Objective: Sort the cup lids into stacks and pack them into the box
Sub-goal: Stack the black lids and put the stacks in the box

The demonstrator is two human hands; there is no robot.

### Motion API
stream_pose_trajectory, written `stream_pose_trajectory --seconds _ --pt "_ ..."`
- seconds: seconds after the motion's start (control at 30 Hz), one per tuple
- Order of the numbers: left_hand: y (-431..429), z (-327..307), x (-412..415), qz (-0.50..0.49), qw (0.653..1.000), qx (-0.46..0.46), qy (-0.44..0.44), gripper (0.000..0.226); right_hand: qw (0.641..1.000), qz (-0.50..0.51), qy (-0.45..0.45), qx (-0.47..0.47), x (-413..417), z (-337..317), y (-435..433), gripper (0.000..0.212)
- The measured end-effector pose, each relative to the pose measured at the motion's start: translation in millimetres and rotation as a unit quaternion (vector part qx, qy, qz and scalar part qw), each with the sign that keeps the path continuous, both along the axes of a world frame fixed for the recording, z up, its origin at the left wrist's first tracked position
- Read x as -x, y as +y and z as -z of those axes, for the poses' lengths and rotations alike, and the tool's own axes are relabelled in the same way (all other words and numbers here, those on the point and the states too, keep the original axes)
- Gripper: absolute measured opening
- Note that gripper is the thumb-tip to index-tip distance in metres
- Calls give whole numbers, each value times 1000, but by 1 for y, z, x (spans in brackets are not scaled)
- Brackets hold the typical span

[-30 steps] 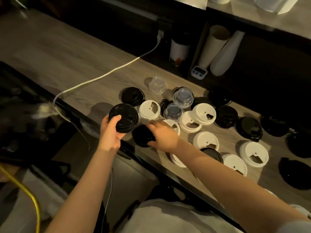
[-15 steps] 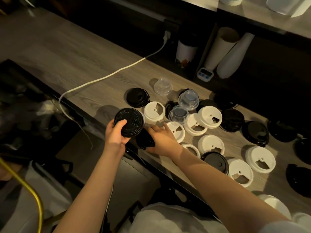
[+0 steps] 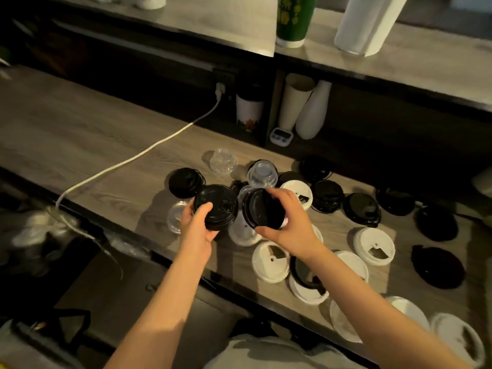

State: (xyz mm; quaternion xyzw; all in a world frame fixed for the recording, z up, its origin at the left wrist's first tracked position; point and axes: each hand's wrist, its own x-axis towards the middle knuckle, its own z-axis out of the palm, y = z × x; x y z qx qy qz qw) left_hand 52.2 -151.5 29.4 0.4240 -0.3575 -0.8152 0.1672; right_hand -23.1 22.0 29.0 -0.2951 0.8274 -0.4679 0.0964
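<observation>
My left hand [image 3: 196,227] grips a small stack of black lids [image 3: 216,206] above the counter's front edge. Just to its right, my right hand [image 3: 288,222] holds a single black lid [image 3: 259,208] tilted on edge, a short gap from the stack. Several white lids [image 3: 270,261] with cut-out sip holes, black lids [image 3: 327,195] and clear dome lids [image 3: 262,173] lie scattered on the wooden counter [image 3: 87,145] behind and to the right of my hands. No box is in view.
A white power cable [image 3: 149,151] runs from a wall socket across the counter to its left front edge. A small timer [image 3: 281,135], paper cups [image 3: 295,102] and a white bottle [image 3: 314,113] stand under the shelf at the back.
My right hand picked a black lid off the counter's front edge and raised it, tilted, beside the stack in my left hand. The camera view shifted upward.
</observation>
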Motion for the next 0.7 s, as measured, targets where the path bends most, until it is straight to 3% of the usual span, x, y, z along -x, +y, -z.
stream_pose_trajectory --seconds 0.2,0.37,0.53,0.7 --pt "64 -5 21 185 983 -2 1 33 1000 6 -3 -20 0 -28 39 81" --pt "99 -17 36 268 959 -90 15 35 995 40 -7 -96 -4 -43 77 81" --pt "127 -17 44 384 923 -13 34 27 980 40 53 -186 -11 -53 109 79" --pt "169 -16 59 429 903 -7 29 24 978 101 7 -184 -13 -50 150 78"
